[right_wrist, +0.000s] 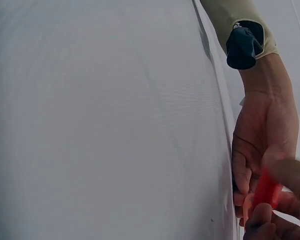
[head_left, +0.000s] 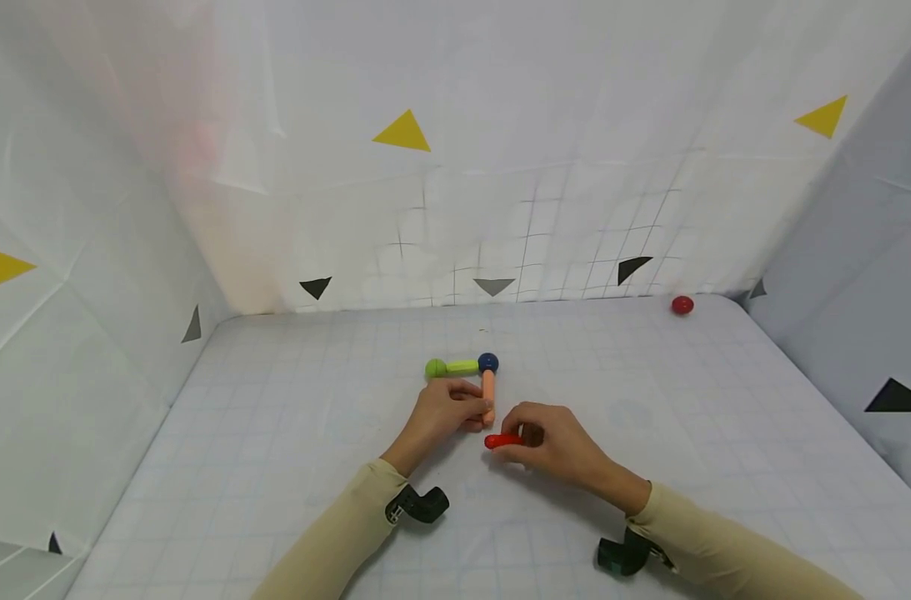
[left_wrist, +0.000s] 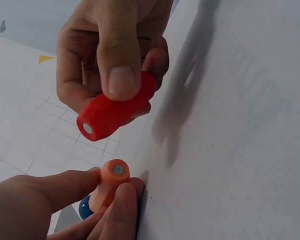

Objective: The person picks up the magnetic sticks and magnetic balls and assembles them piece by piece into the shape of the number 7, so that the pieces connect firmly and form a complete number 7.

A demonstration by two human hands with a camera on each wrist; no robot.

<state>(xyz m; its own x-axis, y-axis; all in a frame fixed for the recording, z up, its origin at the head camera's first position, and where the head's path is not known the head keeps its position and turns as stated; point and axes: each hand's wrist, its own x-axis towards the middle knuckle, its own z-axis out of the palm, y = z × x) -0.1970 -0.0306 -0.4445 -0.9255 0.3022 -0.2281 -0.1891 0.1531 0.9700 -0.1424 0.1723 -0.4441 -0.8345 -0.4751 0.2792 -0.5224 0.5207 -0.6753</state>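
Red rod (head_left: 503, 440) is sitting in the right hand (head_left: 556, 446), just above the white gridded table (head_left: 275, 467), near the middle of it. This hand is pinching the rod: the thumb is pressing on top and the curled fingers are supporting it from below, as the left wrist view is showing clearly. One flat end of the rod, with a small metal disc in it, is pointing toward the orange rod (head_left: 488, 392).

The left hand (head_left: 443, 412) is holding that orange rod near its free end, between the thumb and the fingertips. The far end of the orange rod is touching a dark blue ball (head_left: 488, 362); a yellow-green rod (head_left: 463, 367) is running from this ball to a green ball (head_left: 435, 367). A red ball (head_left: 682, 305) is lying well apart, near the back right corner.

I am judging the red rod to be light, stiff plastic with a smooth, a little slippery surface. The metal discs are probably magnets, so the ends may be pulling toward each other when they come near. The best place for holding seems to be the middle of the rod, leaving the end free. The grip is not needing much force. The built part looks easy to push out of place, so the left hand is steadying it.
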